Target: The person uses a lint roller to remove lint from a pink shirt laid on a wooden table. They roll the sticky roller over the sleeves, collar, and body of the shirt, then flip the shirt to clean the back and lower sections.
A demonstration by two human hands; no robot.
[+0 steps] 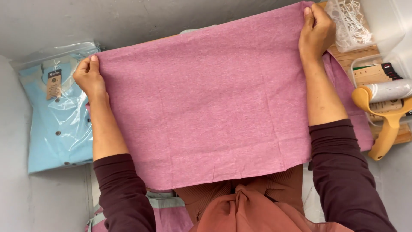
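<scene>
1. Nearest the camera sits a knotted rust-brown garment (pixel 253 206) at the person's waist, with dark maroon sleeves (pixel 347 172) pushed up on both forearms.
2. Just beyond it lies the pink cloth (pixel 214 103), spread across the table (pixel 369 56) – it covers most of the middle of the view, its near edge hanging close to the body.
3. The left hand (pixel 89 76) pinches the cloth's far left corner, fingers curled narrow around the edge.
4. The right hand (pixel 316 31) grips the far right corner the same way, fingers closed on the fabric, set a little farther away than the left.
5. By the look of it, the cloth is stretched flat between the two hands, and the far edge appears to be a fold line – so one fold seems done. A pink flap showing at the right, under the forearm, suggests more is left to tuck or fold.
6. To the left lies a light blue shirt (pixel 58 111) sealed in a clear bag.
7. To the right rest a yellow-handled lint roller (pixel 388 111), a clear tub (pixel 386 25) and some white netting (pixel 349 23).
</scene>
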